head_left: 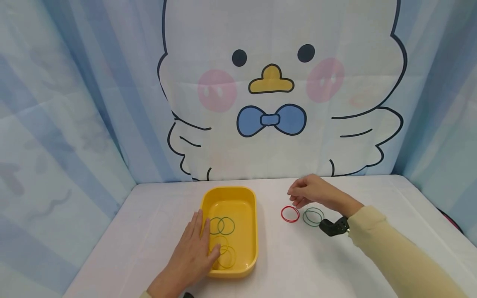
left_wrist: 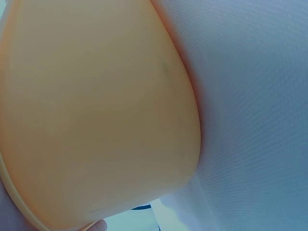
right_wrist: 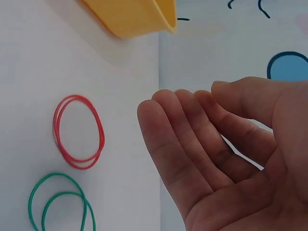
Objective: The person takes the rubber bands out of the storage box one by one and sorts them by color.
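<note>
My left hand (head_left: pixel 193 250) rests along the left rim of a yellow plastic tub (head_left: pixel 256 231), its fingers straight and its thumb reaching over the rim. Inside the tub lie green rubber bands (head_left: pixel 234 227) and, nearer me, yellow rubber bands (head_left: pixel 235 257). Only the tub's outer wall (left_wrist: pixel 106 110) and a fingertip (left_wrist: pixel 99 225) show in the left wrist view. Above the table, my right hand (head_left: pixel 316 192) hangs with loosely bent fingers and nothing in them. Red rubber bands (right_wrist: pixel 102 137) lie just below it, with green rubber bands (right_wrist: pixel 31 202) beside them.
A white cloth covers the table (head_left: pixel 123 244). Behind it hangs a curtain (head_left: pixel 272 157) with a cartoon bird print, and blue curtains (head_left: pixel 67 103) close in both sides. A black wrist device (head_left: pixel 334 227) sits at my right cuff.
</note>
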Demonstrator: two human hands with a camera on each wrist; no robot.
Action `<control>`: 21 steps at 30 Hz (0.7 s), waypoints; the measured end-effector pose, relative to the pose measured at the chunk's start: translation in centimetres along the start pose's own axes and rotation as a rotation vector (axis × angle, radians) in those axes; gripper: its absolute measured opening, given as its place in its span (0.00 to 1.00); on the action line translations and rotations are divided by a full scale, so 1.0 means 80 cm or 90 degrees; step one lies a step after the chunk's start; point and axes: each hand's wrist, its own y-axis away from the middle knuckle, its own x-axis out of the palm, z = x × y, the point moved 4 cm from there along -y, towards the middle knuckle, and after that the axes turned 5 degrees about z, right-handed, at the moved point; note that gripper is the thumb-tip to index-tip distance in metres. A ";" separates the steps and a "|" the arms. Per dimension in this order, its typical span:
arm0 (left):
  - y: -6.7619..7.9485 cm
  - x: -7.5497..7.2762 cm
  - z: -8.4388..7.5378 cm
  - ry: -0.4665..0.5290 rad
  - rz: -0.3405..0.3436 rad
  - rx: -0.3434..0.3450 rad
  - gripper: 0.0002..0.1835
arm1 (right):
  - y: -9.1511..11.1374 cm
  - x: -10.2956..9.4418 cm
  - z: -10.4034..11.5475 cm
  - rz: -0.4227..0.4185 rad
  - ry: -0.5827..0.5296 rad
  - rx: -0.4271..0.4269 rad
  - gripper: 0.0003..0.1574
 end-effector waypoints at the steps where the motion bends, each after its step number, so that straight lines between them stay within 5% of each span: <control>1: 0.000 0.000 0.000 0.001 0.000 0.000 0.39 | -0.002 0.003 0.005 0.003 0.002 -0.004 0.16; 21: 0.000 0.000 0.001 0.009 0.004 0.005 0.40 | -0.039 0.059 0.070 0.046 0.006 -0.039 0.12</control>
